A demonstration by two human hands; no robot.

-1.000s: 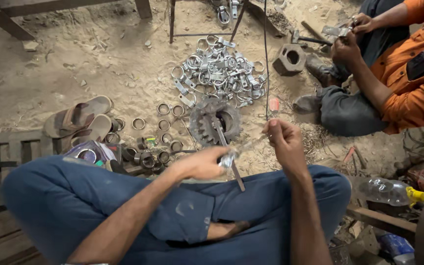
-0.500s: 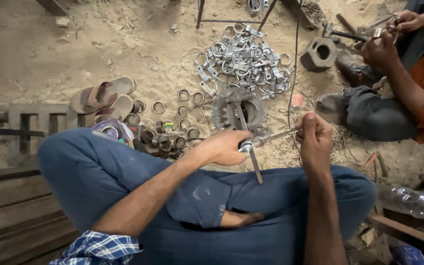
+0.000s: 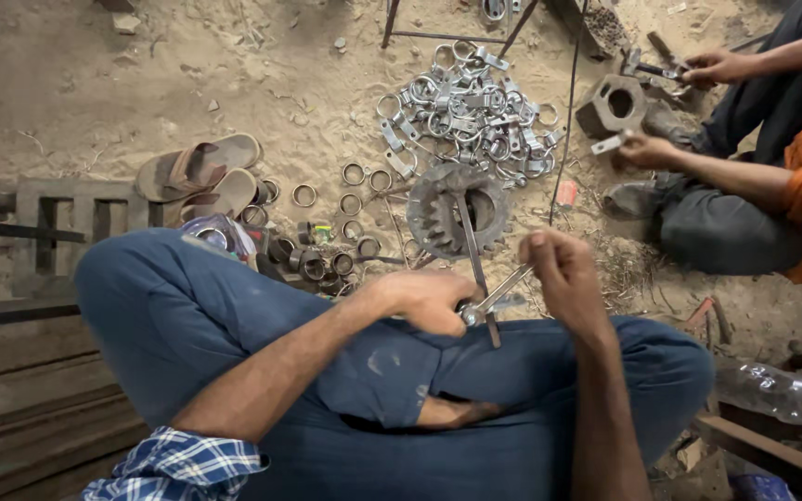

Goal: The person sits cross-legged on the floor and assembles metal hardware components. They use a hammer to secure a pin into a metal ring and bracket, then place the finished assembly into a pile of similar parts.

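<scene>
Left hand closed around a small metal clamp piece over the lap; right hand pinched shut on a thin flat metal tool that meets the clamp. A long thin rod stands through the same spot, in front of a gear wheel on the sand. Clamp looks light, stiff, hard, probably slick; best gripped across its band. Beyond: pile of clamps, loose rings, sandals. Another person's hands work at right.

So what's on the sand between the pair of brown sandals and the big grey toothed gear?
In the head view, loose small metal rings lie scattered on the sand between the brown sandals and the grey toothed gear.
</scene>
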